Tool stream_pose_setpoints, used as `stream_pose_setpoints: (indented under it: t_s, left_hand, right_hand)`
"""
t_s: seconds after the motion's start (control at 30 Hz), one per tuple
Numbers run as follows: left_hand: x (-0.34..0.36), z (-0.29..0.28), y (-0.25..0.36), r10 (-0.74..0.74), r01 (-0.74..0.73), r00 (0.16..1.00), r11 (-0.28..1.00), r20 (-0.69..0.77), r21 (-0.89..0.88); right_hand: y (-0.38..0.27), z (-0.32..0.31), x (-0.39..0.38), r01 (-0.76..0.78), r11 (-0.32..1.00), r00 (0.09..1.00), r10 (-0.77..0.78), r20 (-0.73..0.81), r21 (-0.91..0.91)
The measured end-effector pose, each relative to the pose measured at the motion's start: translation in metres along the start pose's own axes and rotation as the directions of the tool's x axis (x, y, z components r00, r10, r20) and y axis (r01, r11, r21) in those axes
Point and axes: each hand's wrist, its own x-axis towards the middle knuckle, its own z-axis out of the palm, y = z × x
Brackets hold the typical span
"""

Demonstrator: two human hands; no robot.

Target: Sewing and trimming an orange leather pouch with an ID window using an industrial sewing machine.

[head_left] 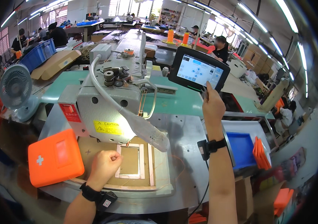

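Observation:
My left hand (106, 168) is closed, fingertips pinched together, above the left side of a sewing template (131, 159) with pale frame strips; anything between the fingers is hidden. A sewing machine head (103, 108) stands over the template, its needle area lit. My right hand (213, 106) is raised at a touchscreen panel (199, 69), a finger against the lower right of its lit screen. Its other fingers are curled around a small dark pointed tool (205, 91), perhaps thread snips. An orange case (56, 158) with a white cross lies tilted at the template's left.
A fan (16, 85) stands at far left. On the right is a blue tray (241, 149) with orange pieces (260, 154) at its edge. Orange thread cones (170, 36) stand behind the machine. Loose thread (181, 160) trails over the metal table. Other people sit farther back.

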Motion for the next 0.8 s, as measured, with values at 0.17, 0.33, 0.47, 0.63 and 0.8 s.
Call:
stream_pose_setpoints:
  t_s: [0.17, 0.33, 0.47, 0.63, 0.8]
  left_hand:
    - [0.000, -0.002, -0.001, -0.013, 0.013, 1.000, 1.000, -0.001, 0.015]
    - [0.001, 0.002, -0.003, 0.044, -0.044, 0.999, 0.999, -0.023, 0.015]
    - [-0.003, -0.004, 0.002, 0.005, -0.006, 1.000, 1.000, -0.025, -0.018]
    - [0.004, 0.002, -0.003, 0.005, -0.005, 0.997, 1.000, -0.071, -0.003]
    - [0.009, 0.006, -0.007, -0.046, 0.038, 0.993, 0.997, -0.105, -0.074]
  right_hand:
    - [0.007, 0.009, 0.007, 0.027, 1.000, 0.998, -0.028, -0.054, -0.010]
    - [0.013, 0.008, 0.011, 0.029, 0.998, 0.999, -0.030, -0.021, -0.056]
    - [0.004, 0.004, 0.006, 0.007, 0.999, 0.998, -0.004, -0.056, 0.042]
    - [-0.037, -0.002, -0.031, -0.610, 0.498, 0.773, 0.204, 0.600, 0.616]
    - [-0.105, 0.026, -0.103, -0.914, -0.066, 0.403, -0.230, 0.886, 0.399]
